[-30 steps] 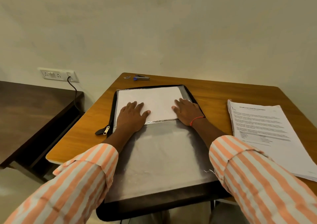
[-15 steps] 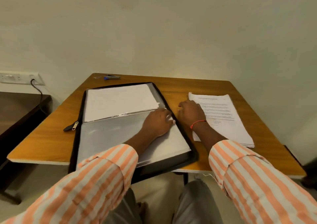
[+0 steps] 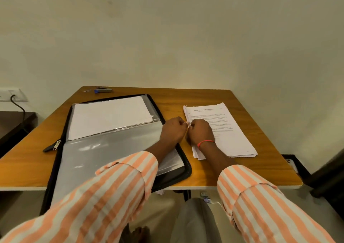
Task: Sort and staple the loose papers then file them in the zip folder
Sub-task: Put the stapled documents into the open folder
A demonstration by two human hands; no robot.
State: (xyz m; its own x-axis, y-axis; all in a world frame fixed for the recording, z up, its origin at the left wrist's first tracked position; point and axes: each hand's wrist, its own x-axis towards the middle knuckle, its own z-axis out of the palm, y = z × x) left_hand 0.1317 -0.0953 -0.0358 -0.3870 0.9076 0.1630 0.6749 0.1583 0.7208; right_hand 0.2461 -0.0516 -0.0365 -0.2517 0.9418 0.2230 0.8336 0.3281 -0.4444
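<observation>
Fingers of the left hand (image 3: 174,131) and right hand (image 3: 202,132) pinched the left edge of the printed white paper stack (image 3: 229,131), right of the open black zip folder (image 3: 187,170), apparently to separate sheets.

Long sleeves (image 3: 119,192) in orange and white stripes with buttoned cuffs, thin red wrist thread (image 3: 205,142), pale grey trousers (image 3: 195,222)

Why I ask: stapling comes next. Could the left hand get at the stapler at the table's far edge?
Probably yes: only the flat open folder lies between left hand and stapler, though that hand pinches the edge of the paper stack.
</observation>
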